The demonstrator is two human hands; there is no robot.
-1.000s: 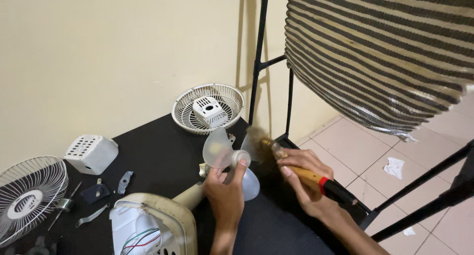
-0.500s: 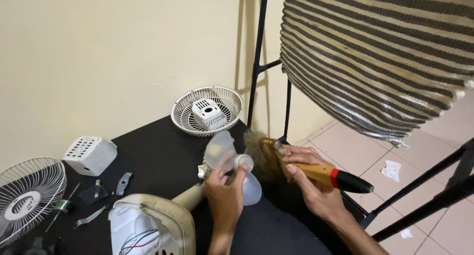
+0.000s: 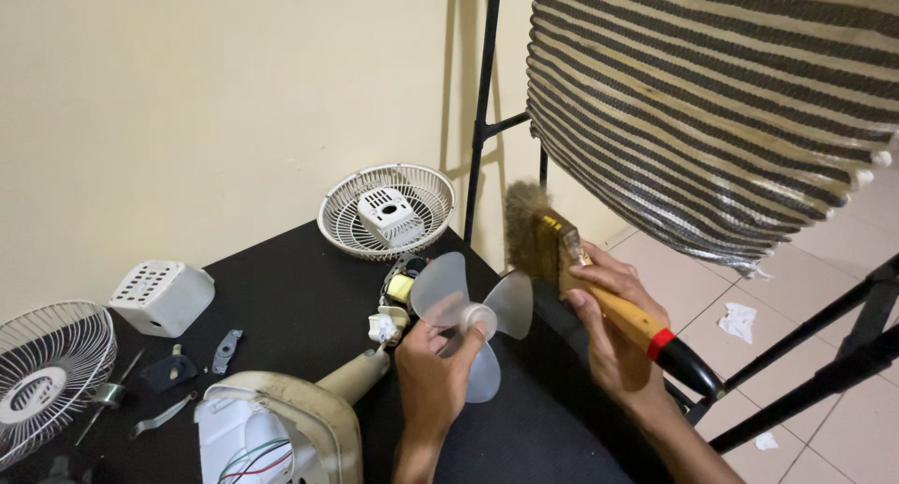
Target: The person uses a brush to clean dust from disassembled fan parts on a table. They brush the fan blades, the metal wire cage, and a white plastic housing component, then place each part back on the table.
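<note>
Two hands work over a black table (image 3: pixel 309 297). The left hand (image 3: pixel 433 376) is closed on the hub of a clear fan blade (image 3: pixel 471 317), fingers pinching it at the middle while the three translucent lobes spread out around them. The blade sits at the end of a beige fan neck (image 3: pixel 354 376), which rises from a cream base (image 3: pixel 281 428) at the near edge of the table — coloured wires show in the base's open underside. Just behind the blade the bare motor (image 3: pixel 398 292) is exposed, with a yellow part on it.

The right hand (image 3: pixel 613 339) is wrapped around the wooden handle of a brush (image 3: pixel 552 250); the handle ends in a red band and a black tip near the wrist. The bristles stand upright just beside the blade's right lobe — whether they touch it I cannot tell.

Farther back on the table lies a white grille (image 3: pixel 386 211), dish-side up, with a white motor cover (image 3: pixel 390 212) resting inside it. A second grille (image 3: pixel 47 376) lies at the left edge. Near it sit a white vented box (image 3: pixel 162 297), a small metal bracket (image 3: pixel 225 350) and a few loose bits of hardware. At the right, a striped cloth (image 3: pixel 712 110) hangs on a black frame (image 3: pixel 482 100) above a tiled floor (image 3: pixel 805 287).
</note>
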